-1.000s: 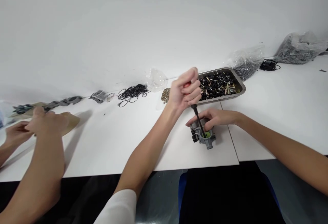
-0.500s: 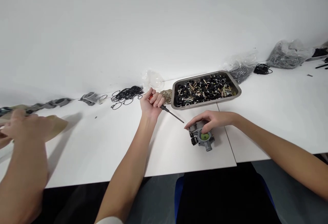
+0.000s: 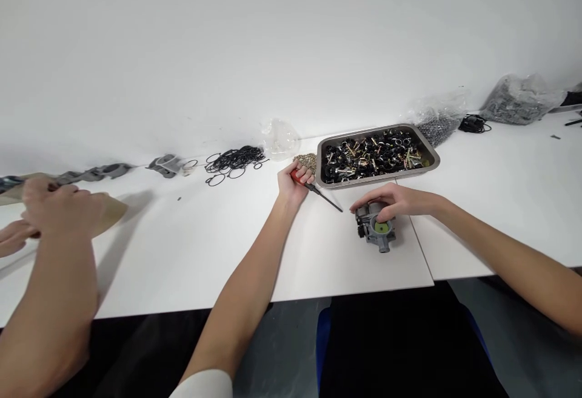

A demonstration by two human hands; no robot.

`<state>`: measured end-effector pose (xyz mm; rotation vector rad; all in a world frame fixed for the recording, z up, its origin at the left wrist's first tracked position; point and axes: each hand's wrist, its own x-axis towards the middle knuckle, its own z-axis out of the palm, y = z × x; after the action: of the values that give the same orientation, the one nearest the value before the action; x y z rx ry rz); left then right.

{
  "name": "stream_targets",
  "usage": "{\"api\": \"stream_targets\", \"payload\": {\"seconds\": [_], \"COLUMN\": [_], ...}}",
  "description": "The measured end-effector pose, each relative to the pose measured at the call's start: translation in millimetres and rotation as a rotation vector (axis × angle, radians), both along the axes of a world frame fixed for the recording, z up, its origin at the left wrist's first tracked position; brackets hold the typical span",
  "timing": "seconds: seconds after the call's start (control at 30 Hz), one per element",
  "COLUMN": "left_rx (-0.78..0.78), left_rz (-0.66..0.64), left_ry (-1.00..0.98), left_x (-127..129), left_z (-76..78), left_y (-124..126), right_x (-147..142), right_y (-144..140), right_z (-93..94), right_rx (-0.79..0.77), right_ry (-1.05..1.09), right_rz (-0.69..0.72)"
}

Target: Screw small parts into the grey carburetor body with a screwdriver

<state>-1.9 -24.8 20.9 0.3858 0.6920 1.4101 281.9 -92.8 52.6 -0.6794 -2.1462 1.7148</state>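
My left hand (image 3: 293, 187) is wrapped around the red handle of a screwdriver (image 3: 325, 196), whose dark shaft slants down to the right. Its fingers are at the edge of a heap of small brass-coloured parts (image 3: 305, 160); whether they pinch one is too small to see. On the white table, my right hand (image 3: 400, 200) holds a grey metal carburetor (image 3: 381, 235) from above, thumb by its round opening with a yellow-green inside. The screwdriver tip points toward the carburetor and stays apart from it.
Behind the carburetor stands a metal tray (image 3: 377, 180) of mixed small fittings. Black rubber rings (image 3: 236, 160), a clear plastic bag (image 3: 278, 138) and filled bags (image 3: 518, 104) line the wall. At far left, a co-worker's hands (image 3: 57, 204) work near grey castings (image 3: 95, 173).
My left hand has shifted with the screwdriver to the front of the brass-coloured heap. The whole view has moved a little; my right hand keeps hold of the carburetor.
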Motion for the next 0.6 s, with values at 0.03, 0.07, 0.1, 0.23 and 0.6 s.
{"api": "stream_targets", "payload": {"seconds": [0.03,0.07,0.1,0.23,0.6], "left_rx": [0.001,0.003,0.004,0.002,-0.014], "left_rz": [-0.007,-0.014,-0.02,-0.045,-0.051], "left_ry": [0.0,0.0,0.001,-0.009,-0.031], "left_x": [-0.4,-0.9,-1.3,-1.9,3.1], "left_z": [-0.9,-1.3,-1.4,-1.4,3.7], "left_y": [0.7,1.2,1.6,2.6,1.4], "right_x": [2.3,5.3,9.3,36.1,190.6], "right_y": [0.4,1.2,2.2,3.6,-14.9], "right_z": [1.0,2.5,4.5,20.4,41.8], "right_rx": [0.016,0.03,0.041,0.05,0.159], "right_ry": [-0.003,-0.005,-0.003,0.083,0.194], "right_rz": [-0.028,-0.058,-0.096,-0.34,-1.808]}}
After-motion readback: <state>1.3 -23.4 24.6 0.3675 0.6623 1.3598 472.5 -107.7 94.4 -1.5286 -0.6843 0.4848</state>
